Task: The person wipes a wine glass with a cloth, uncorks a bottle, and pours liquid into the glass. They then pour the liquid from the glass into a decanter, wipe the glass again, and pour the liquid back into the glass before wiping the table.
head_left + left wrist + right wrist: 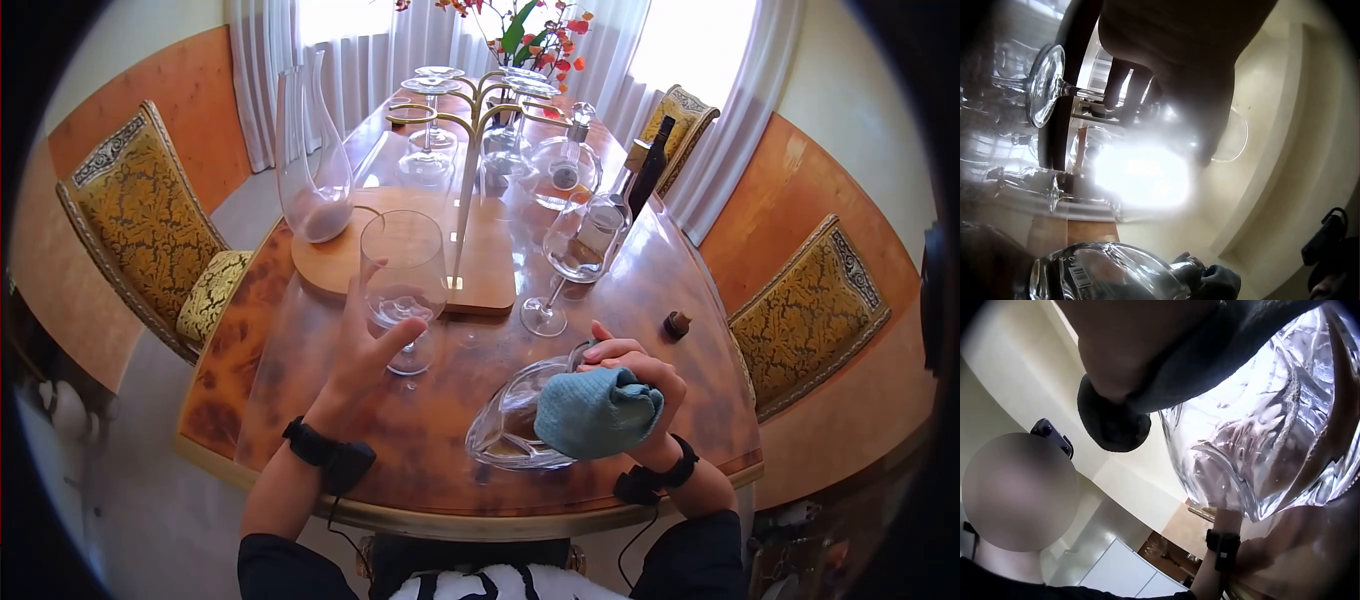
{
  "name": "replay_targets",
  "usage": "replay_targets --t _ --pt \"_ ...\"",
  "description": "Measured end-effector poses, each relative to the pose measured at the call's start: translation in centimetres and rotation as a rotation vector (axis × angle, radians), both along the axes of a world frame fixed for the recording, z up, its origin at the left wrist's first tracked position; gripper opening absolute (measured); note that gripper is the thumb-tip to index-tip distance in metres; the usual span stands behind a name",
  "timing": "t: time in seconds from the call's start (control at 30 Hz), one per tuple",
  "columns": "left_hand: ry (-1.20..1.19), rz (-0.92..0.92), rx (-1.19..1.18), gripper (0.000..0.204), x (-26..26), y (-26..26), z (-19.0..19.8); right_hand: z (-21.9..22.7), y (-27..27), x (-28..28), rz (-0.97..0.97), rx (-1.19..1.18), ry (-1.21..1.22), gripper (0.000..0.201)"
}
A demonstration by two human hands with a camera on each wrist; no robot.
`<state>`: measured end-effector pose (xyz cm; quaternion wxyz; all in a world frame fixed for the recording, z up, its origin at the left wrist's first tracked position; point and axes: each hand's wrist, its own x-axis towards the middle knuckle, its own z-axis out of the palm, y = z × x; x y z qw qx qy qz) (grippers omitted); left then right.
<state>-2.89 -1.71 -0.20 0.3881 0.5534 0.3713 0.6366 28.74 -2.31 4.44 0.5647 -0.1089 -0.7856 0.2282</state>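
In the head view, my left hand [362,345] holds a large clear wine glass [403,245] by its bowl, thumb across the lower front and fingers behind. The glass is upright; its round foot [1047,84] shows in the left wrist view, close over the shiny tabletop. My right hand [640,375] grips a bunched teal cloth [595,415] at the near right. Partly behind the cloth lies a clear wavy glass vessel [500,430] on the table. The right wrist view shows its rippled wall [1254,437] close up, with the cloth hiding part of it.
A wooden board [490,270] carries a brass rack [468,190] with upturned glasses. Tall decanter [318,190] stands left. To the right are a wine glass [580,240], a stoppered decanter [565,165], a dark bottle [650,170] and a small dark stopper [677,323]. Chairs flank the table.
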Motion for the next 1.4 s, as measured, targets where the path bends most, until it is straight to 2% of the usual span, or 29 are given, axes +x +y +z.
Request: replay_targets --t 0.1,0.17,0.27,0.3,0.37,0.4,0.43,0.5,0.53,0.6,0.63,0.7,0.73,0.77,0.83,0.87,0.9,0.97,1.1,1.17,1.2,1.27,1.4 --pt "-0.005 -0.002 -0.003 0.087 0.1 -0.1 0.2 -0.8 -0.2 0.2 -0.007 0.015 0.052 0.030" --pt "-0.009 -0.004 -0.006 0.087 0.1 -0.1 0.2 -1.4 -0.3 0.3 -0.054 0.113 0.078 0.035" --pt "-0.022 -0.012 -0.008 0.088 0.1 -0.1 0.0 -0.9 -1.0 0.7 -0.106 0.128 0.009 0.040" --pt "-0.032 -0.016 -0.006 0.089 0.1 0.0 0.0 -0.5 -1.2 1.0 -0.106 0.129 0.008 0.040" --pt "-0.047 -0.028 -0.005 0.089 0.2 0.1 -0.3 0.4 -1.6 1.8 -0.127 -0.058 -0.035 0.044" --pt "-0.063 -0.040 -0.006 0.090 0.1 0.1 -0.4 0.6 -1.6 2.0 -0.087 -0.113 0.038 0.045" --pt "-0.064 -0.040 -0.005 0.090 0.1 0.1 -0.4 1.3 -1.7 1.9 -0.087 -0.113 0.037 0.045" --pt "-0.058 -0.046 -0.010 0.091 0.1 0.2 -0.4 3.8 -1.9 1.6 -0.267 -0.051 0.125 0.035" --pt "-0.060 -0.046 -0.010 0.091 0.1 0.1 -0.4 5.1 -1.8 1.8 -0.267 -0.051 0.123 0.035" --pt "-0.063 -0.053 -0.010 0.091 0.1 0.1 -0.3 7.8 -1.5 2.4 -0.384 0.297 -0.221 0.019" --pt "-0.064 -0.052 -0.010 0.091 0.1 0.1 -0.3 8.7 -1.1 2.1 -0.383 0.298 -0.221 0.019" --pt "-0.048 -0.044 -0.021 0.091 0.0 0.1 -0.4 10.0 -0.7 1.4 -0.333 0.497 -0.563 0.027" --pt "-0.049 -0.041 -0.020 0.091 0.0 0.1 -0.3 10.1 -1.0 1.0 -0.238 0.439 -0.685 0.036" --pt "-0.043 -0.042 -0.022 0.092 0.0 0.0 -0.3 10.1 -1.1 0.4 -0.234 0.440 -0.686 0.036" --pt "-0.041 -0.041 -0.027 0.092 0.1 0.0 -0.3 10.0 -1.2 -0.7 -0.049 0.307 -0.904 0.049" --pt "-0.039 -0.038 -0.025 0.092 0.1 -0.1 -0.2 10.0 -1.4 -0.9 -0.034 0.282 -0.900 0.060" --pt "-0.037 -0.035 -0.022 0.092 0.1 -0.1 -0.1 9.9 -1.3 -0.9 -0.031 0.279 -0.902 0.060" --pt "-0.040 -0.035 -0.030 0.092 0.1 -0.2 -0.1 9.4 -0.8 -1.0 0.029 0.169 -0.842 0.054" --pt "-0.051 -0.031 -0.041 0.092 0.2 -0.3 0.1 7.2 -0.4 -0.8 0.027 0.055 -0.779 0.048" --pt "-0.052 -0.026 -0.045 0.091 0.3 -0.3 0.1 5.9 -0.7 -1.1 -0.087 0.143 -0.634 0.045" --pt "-0.051 -0.021 -0.047 0.091 0.3 -0.4 0.2 5.4 -0.6 -1.2 -0.085 0.143 -0.635 0.045" --pt "-0.057 -0.023 -0.053 0.091 0.4 -0.5 0.3 4.5 -0.7 -1.6 -0.176 0.307 -0.495 0.044" --pt "-0.046 -0.017 -0.037 0.091 0.3 -0.3 0.2 3.4 -1.3 -1.8 -0.243 0.325 -0.429 0.044"
